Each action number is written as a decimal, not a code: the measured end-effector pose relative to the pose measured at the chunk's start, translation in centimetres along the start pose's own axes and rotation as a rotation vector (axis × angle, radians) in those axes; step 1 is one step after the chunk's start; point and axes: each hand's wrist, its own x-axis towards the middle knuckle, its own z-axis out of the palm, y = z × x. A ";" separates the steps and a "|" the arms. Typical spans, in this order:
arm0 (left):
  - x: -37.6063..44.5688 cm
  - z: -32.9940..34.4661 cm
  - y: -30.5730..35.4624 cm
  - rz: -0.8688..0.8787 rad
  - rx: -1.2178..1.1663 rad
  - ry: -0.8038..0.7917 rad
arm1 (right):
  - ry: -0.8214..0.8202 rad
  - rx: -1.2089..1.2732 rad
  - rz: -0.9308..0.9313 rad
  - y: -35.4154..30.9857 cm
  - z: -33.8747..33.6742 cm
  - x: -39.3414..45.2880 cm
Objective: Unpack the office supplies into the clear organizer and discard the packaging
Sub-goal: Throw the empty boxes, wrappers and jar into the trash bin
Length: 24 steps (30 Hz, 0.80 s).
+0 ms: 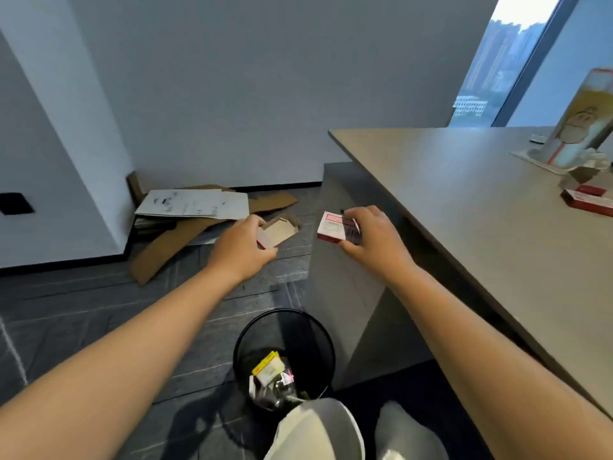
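- Above the black wire-mesh wastebasket (pixel 284 350) on the floor, both my hands are out in front of me, each with its grip closed on a piece of packaging.
- My left hand (pixel 242 249) holds an opened cardboard tray (pixel 280 231), pale inside with a red edge; its hollow looks empty.
- My right hand (pixel 371 239) pinches a small red-and-white box (pixel 333 229) between thumb and fingers; whether anything is left inside it, I cannot tell.
- I judge this to be the discard step: tray and sleeve look like two halves of one small carton, pulled apart and ready to drop.
- The bin sits below and nearer to me than my hands, already holding crumpled clear wrap and a yellow-edged card.
- Next, I'd say, both hands must come back over the round rim before letting go; light card can flutter and miss.
- More red boxes (pixel 588 200) lie on the grey table (pixel 464 200) to my right, near a tall printed carton (pixel 578 124).
- The clear organizer is not in view.
- Flattened brown cardboard (pixel 185 234) and printed white sheets lie against the wall on the dark floor, well apart from the bin.
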 end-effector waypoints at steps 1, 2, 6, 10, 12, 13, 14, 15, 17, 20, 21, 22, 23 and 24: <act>-0.3 0.4 -1.6 -0.035 0.022 -0.027 | -0.045 -0.009 -0.001 -0.3 1.6 0.0; -0.6 1.1 -3.1 -0.071 0.043 -0.065 | -0.095 -0.023 0.001 -0.3 3.3 -0.1; -1.4 5.4 -8.1 -0.181 0.117 -0.277 | -0.287 -0.069 0.045 1.3 9.7 -0.2; -1.0 10.4 -10.7 -0.238 0.107 -0.438 | -0.433 -0.075 0.086 3.7 14.8 -0.4; -0.4 12.5 -11.5 -0.243 0.116 -0.502 | -0.503 -0.083 0.087 4.6 16.9 0.0; 0.0 13.5 -11.9 -0.239 0.127 -0.536 | -0.540 -0.092 0.084 5.0 17.8 0.2; 0.2 14.3 -12.3 -0.233 0.138 -0.565 | -0.579 -0.104 0.081 5.3 18.7 0.5; 0.4 14.9 -12.5 -0.227 0.149 -0.582 | -0.613 -0.119 0.077 5.6 19.5 0.7; 0.9 15.7 -13.0 -0.218 0.179 -0.604 | -0.656 -0.141 0.079 6.0 20.5 1.1; 1.8 15.8 -13.1 -0.182 0.257 -0.625 | -0.659 -0.159 0.086 6.5 20.8 1.6; 2.1 15.7 -13.0 -0.162 0.289 -0.623 | -0.650 -0.167 0.086 6.6 20.5 1.7; 2.4 15.4 -12.7 -0.141 0.323 -0.618 | -0.637 -0.176 0.084 6.7 20.1 1.9; 2.6 15.0 -12.3 -0.122 0.357 -0.610 | -0.622 -0.186 0.082 6.6 19.6 2.0; 2.8 14.6 -11.8 -0.105 0.387 -0.601 | -0.607 -0.198 0.081 6.5 18.9 2.1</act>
